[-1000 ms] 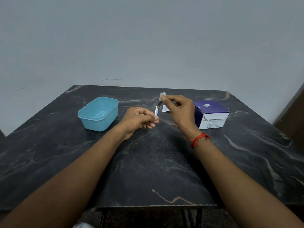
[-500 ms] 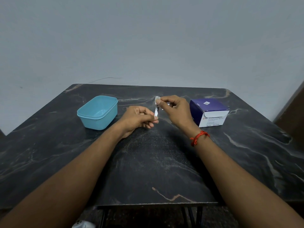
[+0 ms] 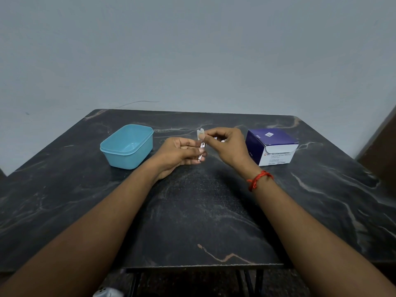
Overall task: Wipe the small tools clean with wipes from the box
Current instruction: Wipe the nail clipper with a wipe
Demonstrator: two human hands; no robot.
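My left hand grips a small metal tool, a thin silver piece held nearly upright between thumb and fingers. My right hand pinches a small white wipe at the top end of the tool. Both hands meet above the middle of the dark marble table. The purple and white wipe box stands to the right of my right hand. Behind my right fingers a bit of white wrapper shows on the table, mostly hidden.
An open light-blue plastic tub stands left of my left hand, with nothing visible inside. A grey wall rises behind the table. The table's front edge runs under my forearms. A dark brown surface stands at the far right.
The right hand with the wipe has moved down along the tool toward the left hand. The tool now shows lower in the left hand's fingers.
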